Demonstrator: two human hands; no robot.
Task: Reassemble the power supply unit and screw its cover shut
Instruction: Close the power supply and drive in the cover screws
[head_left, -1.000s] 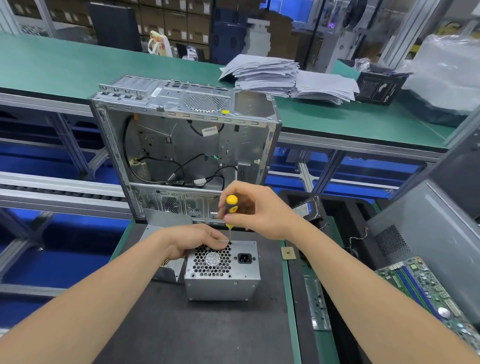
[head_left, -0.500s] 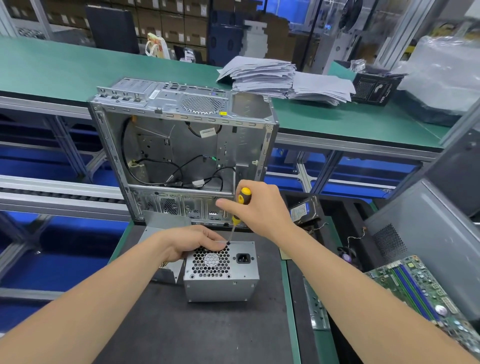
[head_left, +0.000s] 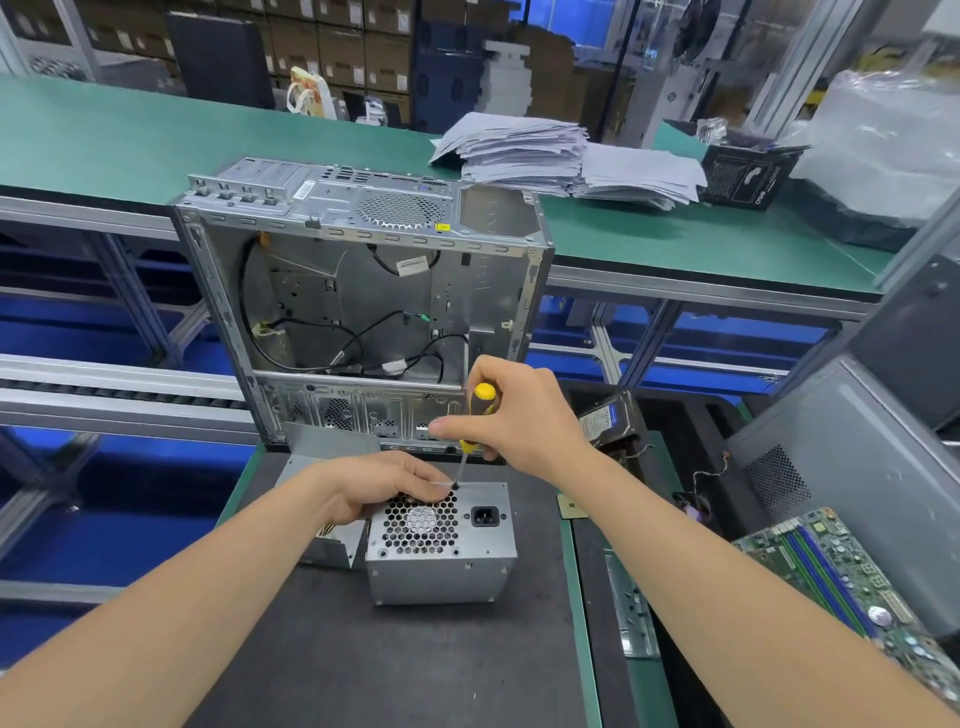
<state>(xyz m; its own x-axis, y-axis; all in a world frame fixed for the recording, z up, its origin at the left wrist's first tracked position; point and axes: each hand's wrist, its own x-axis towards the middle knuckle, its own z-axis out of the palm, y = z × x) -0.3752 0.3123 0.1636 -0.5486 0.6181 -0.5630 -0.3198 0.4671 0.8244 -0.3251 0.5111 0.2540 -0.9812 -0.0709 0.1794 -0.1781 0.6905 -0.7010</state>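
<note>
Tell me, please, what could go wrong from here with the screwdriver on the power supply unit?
The screwdriver leans rather than standing square on the power supply unit, so its tip may slip.
The left hand holds the unit right beside that tip; a slip could jab its fingers.
The unit stands loose on the mat, steadied only by that hand, so a push from the right hand might shift it.
</note>
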